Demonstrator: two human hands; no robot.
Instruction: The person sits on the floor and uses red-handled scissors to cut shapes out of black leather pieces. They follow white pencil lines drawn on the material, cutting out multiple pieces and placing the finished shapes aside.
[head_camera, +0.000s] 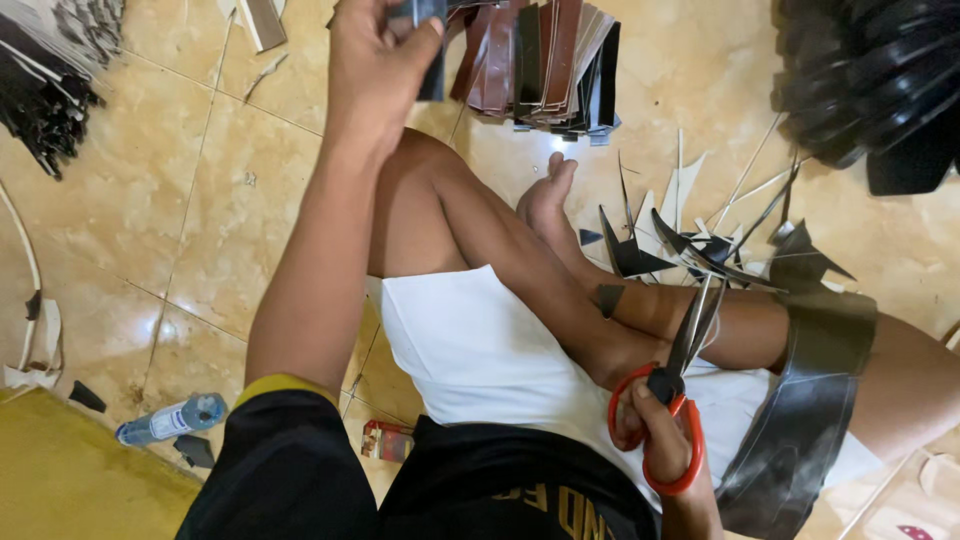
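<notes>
I sit cross-legged on a tiled floor. My left hand (378, 50) is stretched forward at the top of the view, pinching a dark strip (432, 75) at the edge of a fanned stack of brown and black strips (545, 65). My right hand (655, 430) rests near my lap, fingers through the red handles of a pair of scissors (672, 400), blades closed and pointing away from me. A long black strip (800, 400) lies draped over my right thigh.
Black and white offcuts (700, 245) litter the floor beyond my feet. A heap of black pieces (870, 80) sits at top right, and more dark strips (45, 80) at top left. A plastic bottle (170, 418) and a small red packet (385, 440) lie by my left side.
</notes>
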